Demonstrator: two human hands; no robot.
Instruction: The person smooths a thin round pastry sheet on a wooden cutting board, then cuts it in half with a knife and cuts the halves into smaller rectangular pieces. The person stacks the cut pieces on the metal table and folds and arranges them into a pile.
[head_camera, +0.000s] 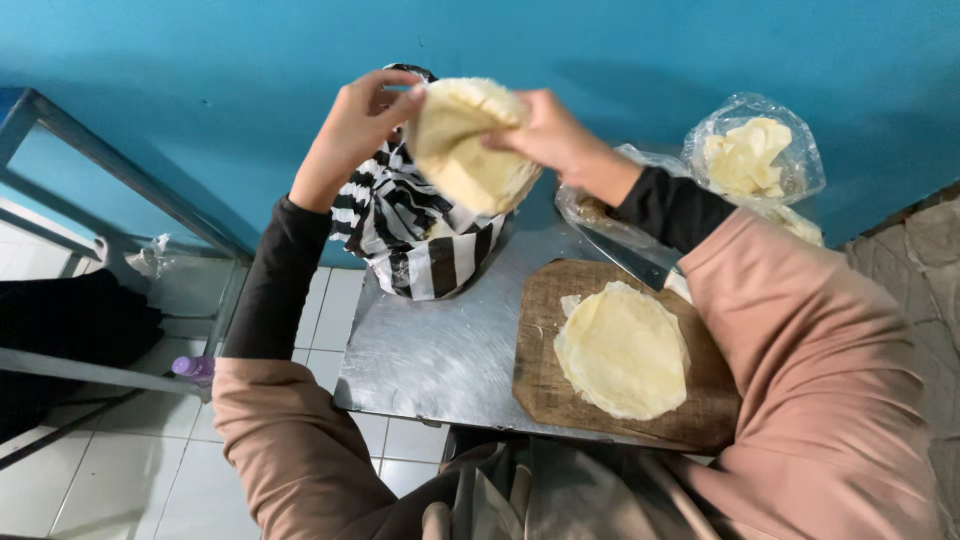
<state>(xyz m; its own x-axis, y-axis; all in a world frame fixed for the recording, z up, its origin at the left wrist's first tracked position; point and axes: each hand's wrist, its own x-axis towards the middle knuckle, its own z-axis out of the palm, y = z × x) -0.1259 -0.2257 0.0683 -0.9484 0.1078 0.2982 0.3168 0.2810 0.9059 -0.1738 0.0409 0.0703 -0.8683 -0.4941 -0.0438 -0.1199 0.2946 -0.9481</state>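
Note:
Both my hands are raised over a black-and-white striped plastic bag (420, 240) that stands on a small steel table (430, 350). Between them I hold a stack of pale round flatbreads (470, 150), bent and tilted above the bag's mouth. My left hand (355, 125) pinches the stack's left edge. My right hand (545, 130) grips its upper right side. A second pile of round flatbreads (622, 350) lies flat on a wooden cutting board (545, 385) at the table's right.
Two clear plastic bags with pale dough pieces (750, 160) sit at the back right against the blue wall. A knife blade (625, 255) lies behind the board. White tiled floor and a metal frame (110, 160) are at left.

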